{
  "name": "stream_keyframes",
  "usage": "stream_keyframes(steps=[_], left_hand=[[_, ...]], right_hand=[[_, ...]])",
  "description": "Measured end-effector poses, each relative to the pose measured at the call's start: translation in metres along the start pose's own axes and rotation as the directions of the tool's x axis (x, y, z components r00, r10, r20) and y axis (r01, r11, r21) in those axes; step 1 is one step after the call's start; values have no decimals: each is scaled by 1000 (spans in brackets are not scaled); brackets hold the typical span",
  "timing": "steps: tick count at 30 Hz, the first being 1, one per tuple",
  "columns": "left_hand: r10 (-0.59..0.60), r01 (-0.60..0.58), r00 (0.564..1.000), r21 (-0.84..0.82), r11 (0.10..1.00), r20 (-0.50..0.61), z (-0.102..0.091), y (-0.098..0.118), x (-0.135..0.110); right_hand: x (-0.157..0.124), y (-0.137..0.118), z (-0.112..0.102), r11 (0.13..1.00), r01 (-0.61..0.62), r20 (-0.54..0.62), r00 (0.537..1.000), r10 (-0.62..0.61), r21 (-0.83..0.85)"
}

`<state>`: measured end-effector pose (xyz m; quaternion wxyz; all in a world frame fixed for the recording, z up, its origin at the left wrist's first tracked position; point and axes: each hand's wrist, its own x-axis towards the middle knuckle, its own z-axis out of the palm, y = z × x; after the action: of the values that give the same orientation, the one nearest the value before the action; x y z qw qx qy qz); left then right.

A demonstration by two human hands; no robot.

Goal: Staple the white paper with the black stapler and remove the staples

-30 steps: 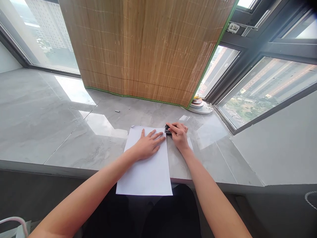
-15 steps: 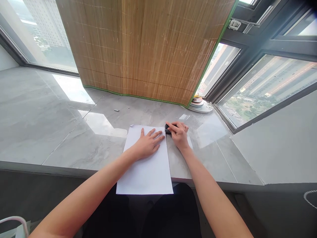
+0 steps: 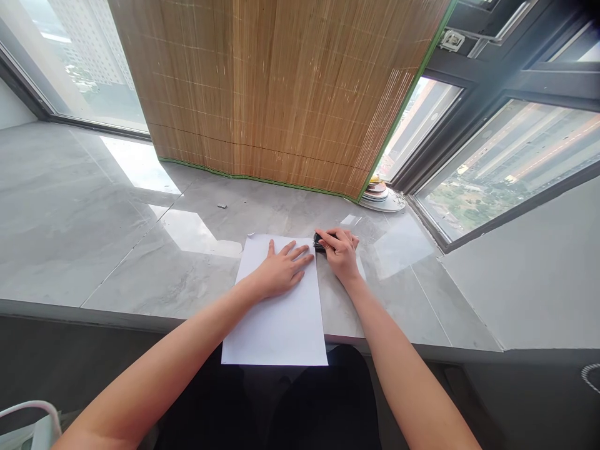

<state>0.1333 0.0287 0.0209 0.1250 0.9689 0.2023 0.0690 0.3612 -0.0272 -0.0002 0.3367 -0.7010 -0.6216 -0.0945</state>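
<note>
White sheets of paper (image 3: 276, 334) lie on the grey stone sill, their near end jutting past its front edge. The top left corner is slightly curled. My left hand (image 3: 284, 272) rests flat on the upper part of the paper, fingers spread. My right hand (image 3: 341, 253) is closed around a small black stapler (image 3: 319, 242), whose front end meets the paper's right edge near the top corner. The hand covers most of the stapler. Something white (image 3: 360, 267) shows partly from under the right hand.
A bamboo blind (image 3: 272, 94) with green edging hangs down to the sill (image 3: 140, 269). Stacked plates (image 3: 382, 201) stand in the window corner. A small grey strip (image 3: 222, 205) lies beyond the paper. A white wall (image 3: 525, 281) bounds the right side.
Both hands, the paper and the stapler keep their places relative to one another. The whole view has shifted very slightly.
</note>
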Motion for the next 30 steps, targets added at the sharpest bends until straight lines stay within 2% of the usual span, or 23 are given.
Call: stream_keyframes(steps=[13, 30], left_hand=[[3, -4, 1000, 3, 1000, 19, -1, 1, 2], [9, -9, 1000, -9, 1000, -12, 5, -4, 1]], right_hand=[[-1, 0, 1, 1000, 22, -11, 1000, -22, 0], [-4, -6, 8, 992, 80, 56, 996, -75, -94]])
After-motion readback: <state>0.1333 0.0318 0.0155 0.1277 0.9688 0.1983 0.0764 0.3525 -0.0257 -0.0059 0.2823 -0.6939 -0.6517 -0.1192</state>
